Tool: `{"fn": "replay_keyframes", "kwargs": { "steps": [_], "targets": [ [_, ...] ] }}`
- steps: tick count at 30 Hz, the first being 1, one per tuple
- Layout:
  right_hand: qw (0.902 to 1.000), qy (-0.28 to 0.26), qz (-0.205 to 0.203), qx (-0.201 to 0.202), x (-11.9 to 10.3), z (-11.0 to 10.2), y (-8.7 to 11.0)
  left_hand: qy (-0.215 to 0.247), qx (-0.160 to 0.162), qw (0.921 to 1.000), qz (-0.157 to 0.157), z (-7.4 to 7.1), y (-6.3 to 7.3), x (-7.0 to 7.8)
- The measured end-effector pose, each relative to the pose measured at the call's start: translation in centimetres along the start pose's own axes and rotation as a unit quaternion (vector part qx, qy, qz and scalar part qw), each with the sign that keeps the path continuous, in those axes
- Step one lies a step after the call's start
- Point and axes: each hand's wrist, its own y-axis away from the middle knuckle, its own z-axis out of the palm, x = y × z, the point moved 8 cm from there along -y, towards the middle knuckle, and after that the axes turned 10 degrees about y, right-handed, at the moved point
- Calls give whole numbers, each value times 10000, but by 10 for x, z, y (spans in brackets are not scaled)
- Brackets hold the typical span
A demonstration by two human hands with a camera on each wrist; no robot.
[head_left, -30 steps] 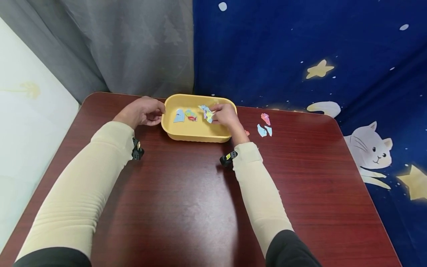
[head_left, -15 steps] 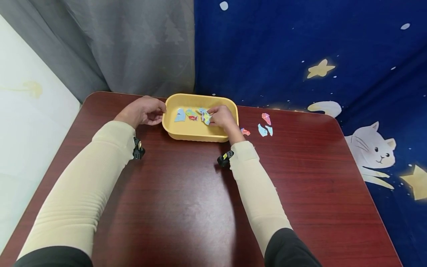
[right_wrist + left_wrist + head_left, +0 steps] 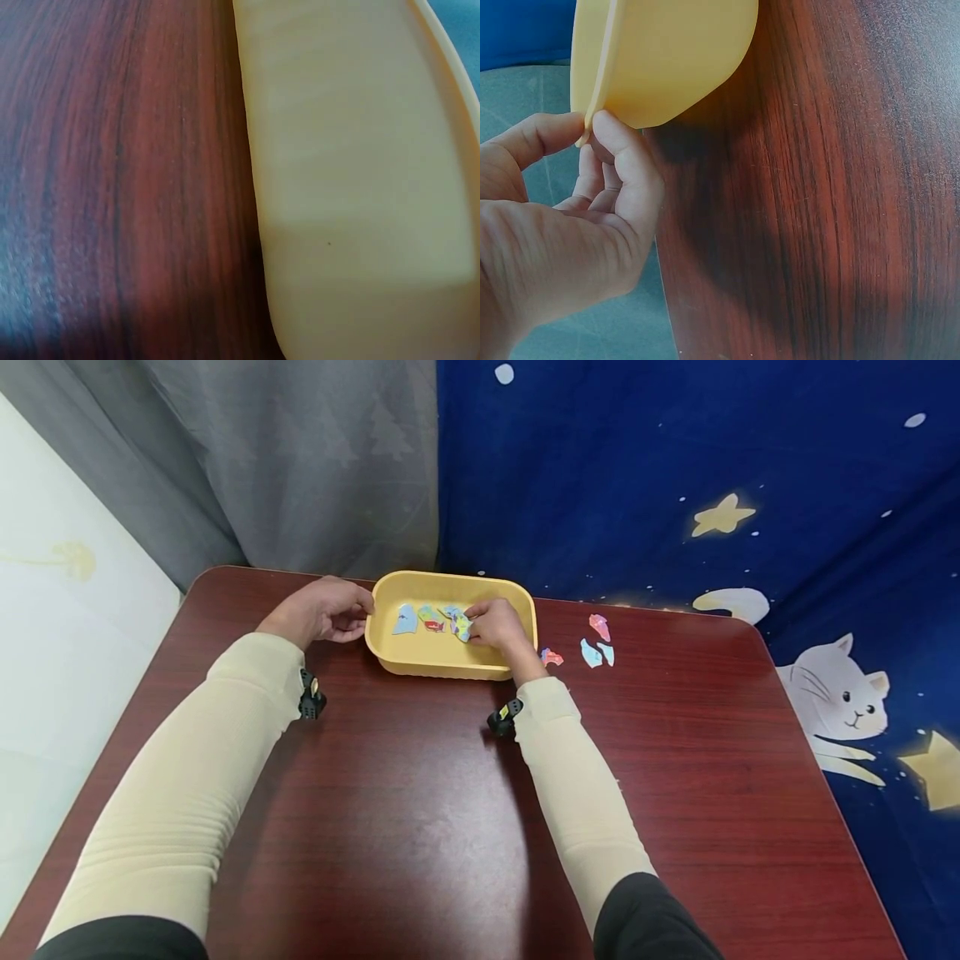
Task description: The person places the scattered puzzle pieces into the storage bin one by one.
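Note:
A yellow plastic basin (image 3: pixel 405 656) stands at the back of the table. My left hand (image 3: pixel 577 217) pinches its left rim between thumb and forefinger, with the other fingers curled below. Over the basin's right side reaches my right hand (image 3: pixel 498 622), its fingertips pinching a colourful paper cutout (image 3: pixel 460 626) low inside. To the left of that cutout lie a green-and-red cutout (image 3: pixel 431 617) and a light blue cutout (image 3: pixel 405 619) on the basin floor. In the right wrist view only the basin's outer wall (image 3: pixel 352 180) and the table show; the hand is out of that view.
Right of the basin, a red cutout (image 3: pixel 552 657), a pink cutout (image 3: pixel 598 627) and two pale blue pieces (image 3: pixel 591 653) lie on the dark red wooden table (image 3: pixel 420 793). Grey and blue curtains (image 3: pixel 570 477) hang right behind the table's back edge.
My right hand has moved slightly left and lowered the colourful cutout toward the basin floor, beside the green-and-red one. The left hand keeps its hold on the rim.

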Motion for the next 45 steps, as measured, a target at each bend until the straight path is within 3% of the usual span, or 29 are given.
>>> {"fn": "replay_keyframes", "kwargs": {
  "steps": [20,45],
  "targets": [
    [9991,-371,162,-100,2,4,-1,-23,18,10000,-9,-3,-1,-2],
    [9996,-157,218,16,4,1,-4,149,-61,9999,-42,0,-3,-2]
  ]
}}
